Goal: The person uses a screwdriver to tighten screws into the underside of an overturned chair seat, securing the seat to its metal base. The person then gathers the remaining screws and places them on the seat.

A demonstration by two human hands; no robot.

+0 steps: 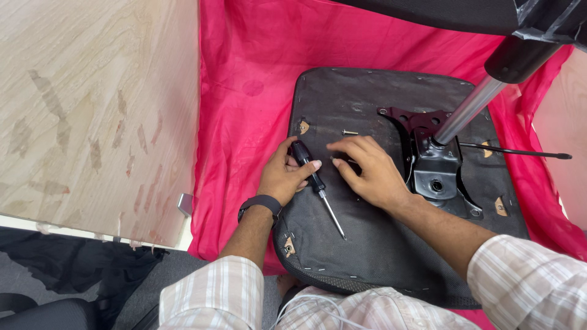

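Nearest the camera are two plaid sleeves, and past them the forearms reach out over an upturned chair seat (367,244), its black fabric underside stapled round the rim. The seat lies on a pink cloth (244,122). The left hand (282,177), with a dark watch (260,204) at the wrist, is closed round the black handle of a screwdriver (316,184). The tool lies nearly flat on the seat, its long axis running on a diagonal: the handle end sits farther from the person and to the left, under the left thumb, while the bare metal shaft slants back toward the person and to the right, tip resting on the fabric between the two forearms. So the tip points away from the metal fittings, not at them. The right hand (367,171) lies just right of the handle, palm down and fingers half curled, fingertips pressed on the seat near a small dark part; whether it pinches anything I cannot tell. A little beyond both hands a loose screw (350,132) lies on the fabric, its length running left to right; the right hand's fingers are nearer to it than the left's. To the right of the right hand stands the black metal mounting plate (431,165), with a silver gas column (468,110) rising from it up and to the right, and a thin lever (520,151) sticking out sideways. A pale wooden panel (92,110) stands at far left.
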